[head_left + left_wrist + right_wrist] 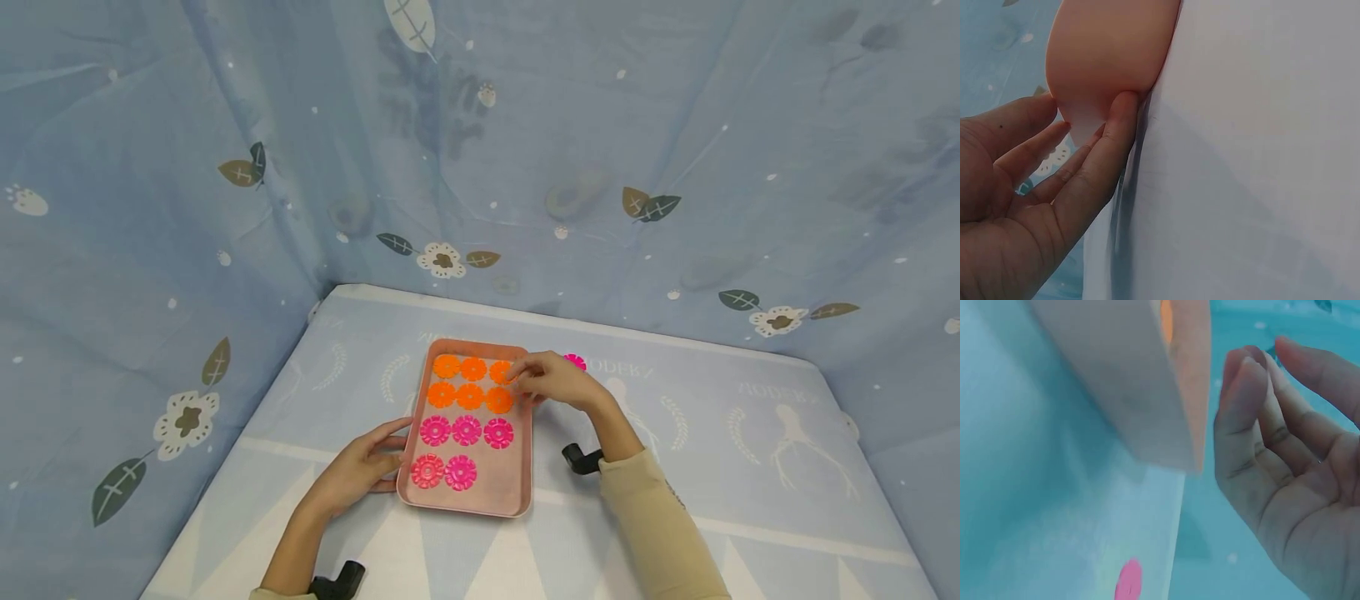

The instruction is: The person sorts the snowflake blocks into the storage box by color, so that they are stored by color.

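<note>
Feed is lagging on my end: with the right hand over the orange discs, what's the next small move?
Probably reach the right hand back for the loose pink disc lying outside the tray: the bottom row holds two discs where the other rows hold three.

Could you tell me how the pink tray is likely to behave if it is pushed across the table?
The pink tray looks flat-bottomed and low-walled, so it should slide rather than tip. It seems thin and light. The left hand rests against its edge, perhaps steadying it. The flower discs lie loose and may shift.

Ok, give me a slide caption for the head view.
Left hand steadies pink tray of flower discs; right hand hovers over it.
</note>
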Available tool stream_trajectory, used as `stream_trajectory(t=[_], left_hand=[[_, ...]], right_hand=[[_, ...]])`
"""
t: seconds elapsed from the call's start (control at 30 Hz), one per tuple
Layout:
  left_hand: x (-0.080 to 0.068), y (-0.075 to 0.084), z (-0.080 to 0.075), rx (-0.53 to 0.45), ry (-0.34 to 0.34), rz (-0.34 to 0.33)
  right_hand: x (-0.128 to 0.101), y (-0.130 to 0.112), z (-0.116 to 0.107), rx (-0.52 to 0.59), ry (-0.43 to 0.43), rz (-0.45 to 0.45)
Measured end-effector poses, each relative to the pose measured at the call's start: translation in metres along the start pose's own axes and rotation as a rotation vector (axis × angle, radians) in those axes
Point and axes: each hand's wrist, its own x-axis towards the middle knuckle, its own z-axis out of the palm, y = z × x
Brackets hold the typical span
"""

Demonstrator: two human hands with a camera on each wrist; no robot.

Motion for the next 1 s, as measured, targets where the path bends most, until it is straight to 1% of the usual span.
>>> stream_trajectory(t=[0.07,0.27,0.4,0.63,0.73,0.83,1.0], left_hand=[[0.0,0.0,0.0,0.001,0.003,-0.001],[0.001,0.001,0.0,0.004,0.009,0.0],[0.001,0.0,-0.001,0.005,0.003,0.006],[0.001,0.0,0.0,0.004,0.003,0.002],[0.001,0.0,0.0,0.007,0.012,-0.005],[0.0,0.001,0.001,0.007,0.019,-0.008],[0.0,0.002,0.002,0.001,0.017,-0.002]], right_hand=[[-0.003,0.004,-0.008,0.013,0.036,0.01],[-0.008,0.017,-0.033,-0.022,0.166,0.01],[-0.01,0.027,-0.049,-0.023,0.256,0.022],[-0.011,0.044,-0.067,-0.032,0.429,0.038],[-0.01,0.052,-0.07,-0.047,0.476,0.064],[-0.009,0.061,-0.072,-0.067,0.507,0.114],[-0.009,0.072,-0.072,-0.118,0.519,0.195]])
